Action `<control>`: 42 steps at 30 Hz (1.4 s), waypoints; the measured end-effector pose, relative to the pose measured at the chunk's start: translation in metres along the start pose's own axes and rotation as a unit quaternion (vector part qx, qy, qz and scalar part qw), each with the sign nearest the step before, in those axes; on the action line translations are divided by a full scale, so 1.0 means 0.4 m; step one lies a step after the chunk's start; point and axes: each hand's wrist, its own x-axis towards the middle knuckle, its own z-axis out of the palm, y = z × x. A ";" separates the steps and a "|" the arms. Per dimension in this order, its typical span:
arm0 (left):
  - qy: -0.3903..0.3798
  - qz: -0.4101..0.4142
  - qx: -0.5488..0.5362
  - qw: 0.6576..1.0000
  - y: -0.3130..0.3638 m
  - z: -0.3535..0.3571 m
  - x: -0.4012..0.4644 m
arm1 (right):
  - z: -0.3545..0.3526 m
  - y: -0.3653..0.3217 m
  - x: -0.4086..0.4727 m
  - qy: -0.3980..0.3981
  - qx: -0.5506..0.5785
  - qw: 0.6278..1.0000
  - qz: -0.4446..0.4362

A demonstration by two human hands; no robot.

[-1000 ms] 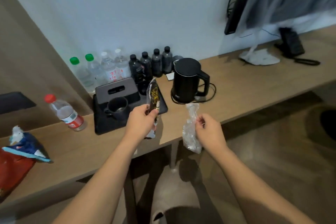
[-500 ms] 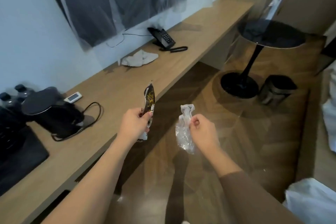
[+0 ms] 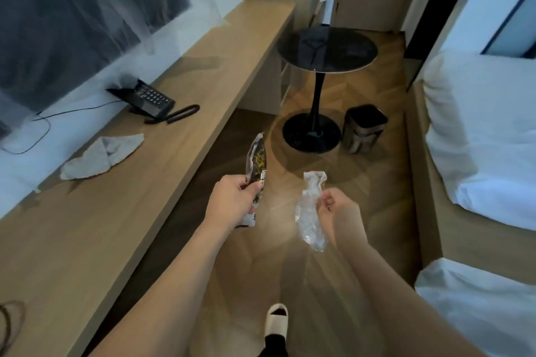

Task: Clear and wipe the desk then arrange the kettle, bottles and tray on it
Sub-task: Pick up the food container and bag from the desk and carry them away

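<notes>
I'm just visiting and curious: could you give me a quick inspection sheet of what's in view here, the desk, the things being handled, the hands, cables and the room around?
Surface: long wooden desk along the wall, mostly bare in this view.
Job's things: kettle, bottles and tray, nothing seen; a crumpled grey cloth lies on the desk.
Clutter: dark snack wrapper and clear plastic wrapper, both held over the floor.
Hands: left hand grips the snack wrapper; right hand pinches the plastic wrapper.
Cables: thin black cable near the desk phone; a cord loop at the desk's near end.
Surroundings: round black side table, small bin beside its base, white bedding on the right, wooden floor.
</notes>
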 end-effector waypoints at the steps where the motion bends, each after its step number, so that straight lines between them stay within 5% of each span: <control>1: -0.012 0.002 0.006 1.000 0.023 0.015 0.049 | -0.012 -0.002 0.045 0.010 -0.021 1.000 -0.003; 14: -0.119 0.066 0.064 0.989 0.422 0.305 0.497 | -0.248 0.068 0.528 0.072 0.002 0.996 0.059; 24: -0.140 0.108 0.063 0.982 0.762 0.587 0.738 | -0.543 0.187 0.919 0.098 0.025 0.993 0.065; 42: -0.175 0.112 0.026 0.978 1.177 0.931 1.414 | -0.779 0.224 1.698 0.149 0.044 0.987 0.042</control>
